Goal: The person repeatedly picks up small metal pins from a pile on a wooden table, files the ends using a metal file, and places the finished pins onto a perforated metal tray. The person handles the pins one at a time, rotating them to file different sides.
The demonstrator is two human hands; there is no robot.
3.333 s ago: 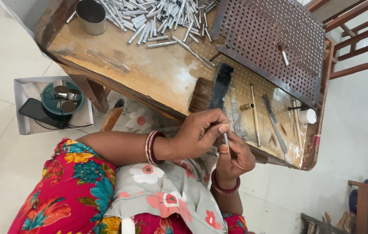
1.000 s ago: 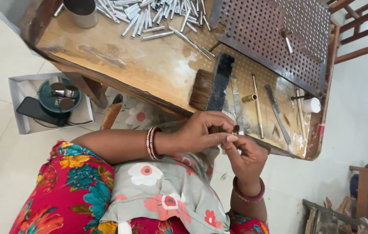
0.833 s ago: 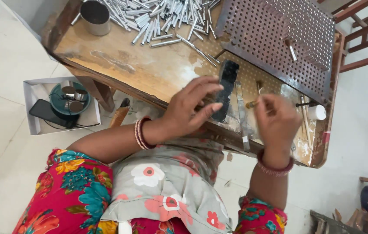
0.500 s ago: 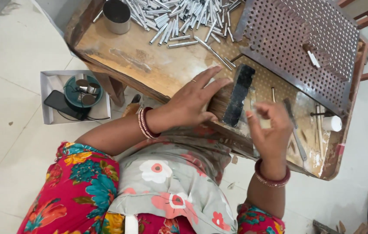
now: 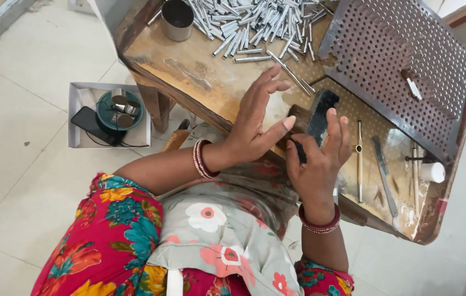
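Over on the floor sits a white box (image 5: pixel 109 116) with a teal dish and a dark phone in it, well apart from the work. On the wooden tabletop (image 5: pixel 200 82), the left hand (image 5: pixel 255 123) is spread flat, fingers released, grasping nothing, its thumb just beside the dark block (image 5: pixel 319 118). The right hand (image 5: pixel 318 161) has its grip clenched round the lower end of that block, which stands tilted at the tabletop's near edge beside a brown wooden piece. The block looks stiff and solid, probably fairly heavy, best gripped along its long sides. Further right lie a slim metal rod (image 5: pixel 358 161), a file-like blade (image 5: pixel 385 175) and a perforated metal sheet (image 5: pixel 403 66).
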